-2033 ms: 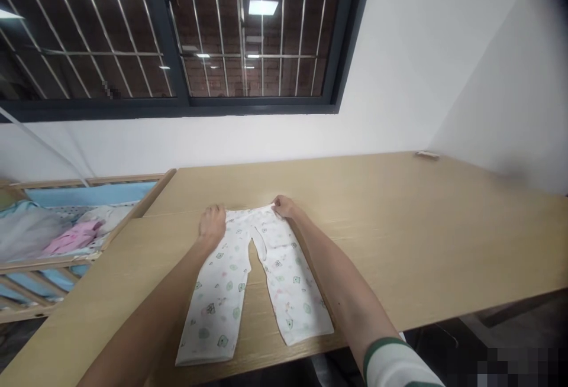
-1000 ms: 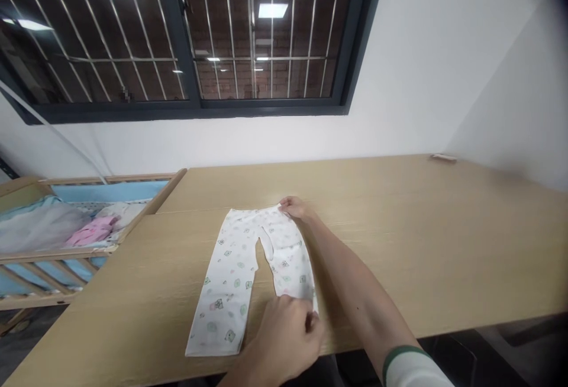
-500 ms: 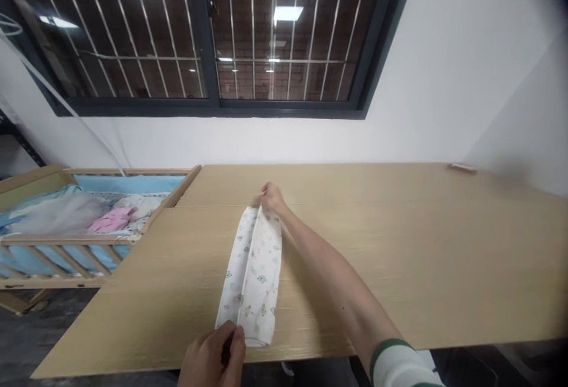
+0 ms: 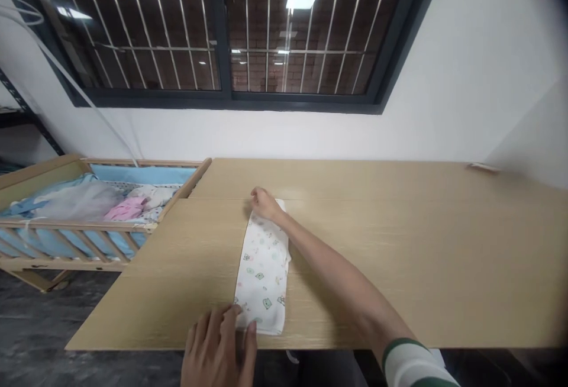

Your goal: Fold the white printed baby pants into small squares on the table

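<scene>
A white cloth (image 4: 261,274) with small green and pink prints lies folded in a long narrow strip on the wooden tabletop. At its near left corner, my left hand (image 4: 217,342) rests with the fingers apart, the fingertips touching the edge. My right hand (image 4: 265,203) reaches to the far end of the strip. Its fingers are curled together at the far left corner, which they partly hide.
The wooden tabletop (image 4: 377,245) runs back to the white wall below a barred window (image 4: 302,50). To the left stands a wooden crib (image 4: 75,227) with blue lining, holding a pink cloth (image 4: 126,208) and white netting (image 4: 84,200). A small flat object (image 4: 483,167) lies at the back right.
The left part of the cloth has been folded over to the right, making one narrower strip. My right hand has moved slightly left, and my left hand's fingers have opened from a pinch.
</scene>
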`<state>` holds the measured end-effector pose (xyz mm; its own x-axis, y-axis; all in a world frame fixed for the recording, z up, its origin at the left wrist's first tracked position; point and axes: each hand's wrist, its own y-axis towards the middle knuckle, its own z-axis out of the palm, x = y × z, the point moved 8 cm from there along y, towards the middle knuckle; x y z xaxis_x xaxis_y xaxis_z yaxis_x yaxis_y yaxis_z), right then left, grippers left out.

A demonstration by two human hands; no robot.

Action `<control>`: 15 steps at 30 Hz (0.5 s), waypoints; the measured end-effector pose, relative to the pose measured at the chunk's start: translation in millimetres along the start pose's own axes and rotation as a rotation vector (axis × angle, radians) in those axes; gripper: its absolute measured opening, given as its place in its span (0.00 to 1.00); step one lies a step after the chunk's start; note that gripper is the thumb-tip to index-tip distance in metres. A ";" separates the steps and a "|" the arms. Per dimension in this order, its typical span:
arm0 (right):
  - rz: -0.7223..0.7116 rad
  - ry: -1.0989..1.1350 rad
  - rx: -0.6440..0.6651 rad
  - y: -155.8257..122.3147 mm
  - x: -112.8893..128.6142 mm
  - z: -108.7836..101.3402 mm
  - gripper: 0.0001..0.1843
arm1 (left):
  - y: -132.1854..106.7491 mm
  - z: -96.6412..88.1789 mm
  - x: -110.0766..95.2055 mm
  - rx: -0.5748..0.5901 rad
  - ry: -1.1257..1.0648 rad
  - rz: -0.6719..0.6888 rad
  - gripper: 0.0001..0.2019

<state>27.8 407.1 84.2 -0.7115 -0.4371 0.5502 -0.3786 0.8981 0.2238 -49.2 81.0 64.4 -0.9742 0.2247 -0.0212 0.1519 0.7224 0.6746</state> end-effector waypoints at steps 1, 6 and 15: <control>-0.092 0.003 0.035 -13.6 12.6 -0.6 0.16 | -0.5 -1.0 -8.7 -0.034 -0.014 0.065 0.13; -0.504 0.031 0.365 -121.1 79.1 11.7 0.32 | -6.1 6.5 -43.6 -0.096 0.029 0.178 0.20; -0.587 -0.056 0.602 -185.7 61.4 44.0 0.36 | -44.9 47.4 -48.9 -0.131 0.179 0.232 0.27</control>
<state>28.5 211.3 41.0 -0.3227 -0.8409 0.4344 -0.9360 0.3517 -0.0147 -0.5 68.6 0.2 -0.9319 0.2466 0.2661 0.3616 0.5728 0.7356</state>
